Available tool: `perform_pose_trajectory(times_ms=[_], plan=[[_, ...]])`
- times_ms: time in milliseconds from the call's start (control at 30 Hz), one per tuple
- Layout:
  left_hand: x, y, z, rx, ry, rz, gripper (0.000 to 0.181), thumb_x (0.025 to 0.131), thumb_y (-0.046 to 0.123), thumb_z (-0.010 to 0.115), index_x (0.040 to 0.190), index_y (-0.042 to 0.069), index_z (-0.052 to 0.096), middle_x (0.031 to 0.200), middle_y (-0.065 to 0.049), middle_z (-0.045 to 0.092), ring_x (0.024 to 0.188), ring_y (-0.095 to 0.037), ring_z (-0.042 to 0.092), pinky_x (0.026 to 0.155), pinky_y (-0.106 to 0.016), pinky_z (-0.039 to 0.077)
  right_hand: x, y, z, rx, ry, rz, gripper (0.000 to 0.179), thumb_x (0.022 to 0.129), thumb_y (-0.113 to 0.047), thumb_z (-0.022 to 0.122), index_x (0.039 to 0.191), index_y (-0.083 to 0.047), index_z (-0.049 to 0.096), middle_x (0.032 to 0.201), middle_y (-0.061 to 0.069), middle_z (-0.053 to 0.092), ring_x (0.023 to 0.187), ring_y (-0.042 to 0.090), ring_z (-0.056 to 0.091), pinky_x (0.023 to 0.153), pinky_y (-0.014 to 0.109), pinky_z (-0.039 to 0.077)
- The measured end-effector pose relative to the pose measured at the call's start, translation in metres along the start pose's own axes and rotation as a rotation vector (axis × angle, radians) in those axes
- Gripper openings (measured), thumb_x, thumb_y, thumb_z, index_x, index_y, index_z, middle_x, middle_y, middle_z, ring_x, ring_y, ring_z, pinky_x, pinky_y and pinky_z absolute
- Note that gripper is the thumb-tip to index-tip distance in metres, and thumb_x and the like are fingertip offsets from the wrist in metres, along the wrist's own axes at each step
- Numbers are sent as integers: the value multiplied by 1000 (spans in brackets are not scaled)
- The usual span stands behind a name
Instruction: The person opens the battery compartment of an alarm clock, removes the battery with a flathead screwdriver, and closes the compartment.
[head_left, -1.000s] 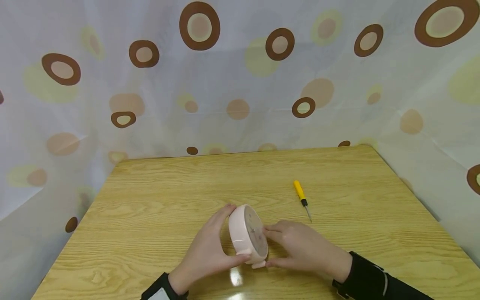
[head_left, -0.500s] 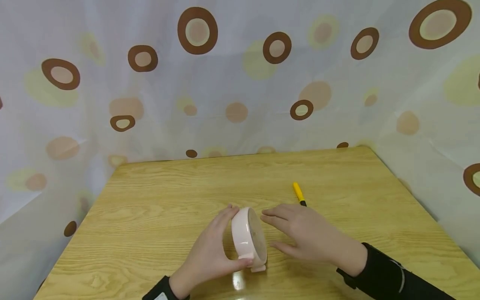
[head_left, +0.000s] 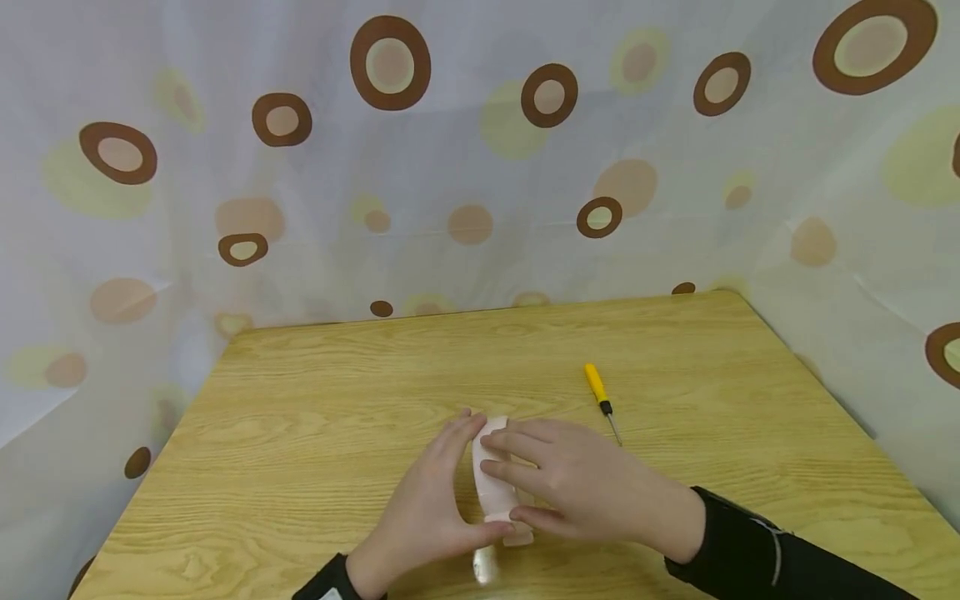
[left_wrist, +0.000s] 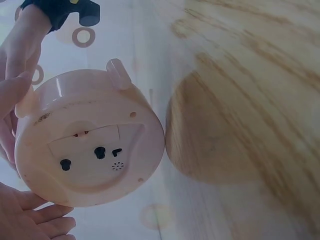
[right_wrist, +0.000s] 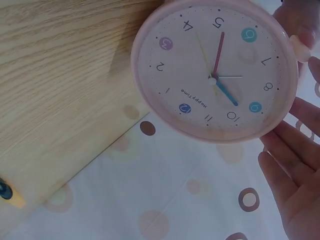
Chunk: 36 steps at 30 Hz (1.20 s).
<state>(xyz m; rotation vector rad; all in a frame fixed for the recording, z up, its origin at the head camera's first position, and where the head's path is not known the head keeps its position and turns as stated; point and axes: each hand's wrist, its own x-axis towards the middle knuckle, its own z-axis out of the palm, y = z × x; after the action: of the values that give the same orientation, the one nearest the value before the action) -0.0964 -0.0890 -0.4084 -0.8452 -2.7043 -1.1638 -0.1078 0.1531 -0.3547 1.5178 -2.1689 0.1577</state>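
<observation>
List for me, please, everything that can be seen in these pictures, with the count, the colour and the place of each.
clock: one, pale pink, between the two hands, its dial facing the person's right
knobs: two, black, on the clock's back
screwdriver: one, yellow handle with black collar, lying on the table beyond the right hand
table: one, light wood-grain, under the work
spotted sheeting: pieces uncountable, whitish with brown, tan and yellow-green spots, behind and at both sides
wristbands: two, black, one per wrist
left hand: one, bare, gripping the clock
right hand: one, bare, fingers across the clock's rim; grip unclear
</observation>
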Motion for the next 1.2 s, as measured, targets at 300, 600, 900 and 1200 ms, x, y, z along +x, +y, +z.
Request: perform_pose_trajectory(times_ms=[300,600,900,1200], plan=[[0,-7,4,-70,-91,-74,137,68,53,99,171,15,18,176,-12,26,158,-41,33,120,-67,41,0,1,0,6,-41,20,51,87,-41,87,128,-12,75,133,5,72,122,20,69,102,36,62],[7,-33,22,-292,-286,-120,148,66,30,104,172,11,2,175,-9,26,157,-29,36,129,-50,35,0,-3,0,-16,-35,49,46,89,-34,87,128,-14,76,133,4,72,120,19,69,100,35,62],[16,-36,27,-397,-325,-104,133,71,23,101,170,23,13,167,3,40,150,-19,43,127,-35,34,-1,-4,1,-38,0,56,48,83,-32,93,124,-15,77,131,3,73,116,18,70,98,34,62],[13,-36,30,-368,-279,-144,134,68,27,102,170,12,16,168,-7,37,152,-24,41,128,-45,34,-2,-4,1,-31,24,59,47,80,-30,95,121,-13,79,127,4,75,114,18,72,95,33,64]])
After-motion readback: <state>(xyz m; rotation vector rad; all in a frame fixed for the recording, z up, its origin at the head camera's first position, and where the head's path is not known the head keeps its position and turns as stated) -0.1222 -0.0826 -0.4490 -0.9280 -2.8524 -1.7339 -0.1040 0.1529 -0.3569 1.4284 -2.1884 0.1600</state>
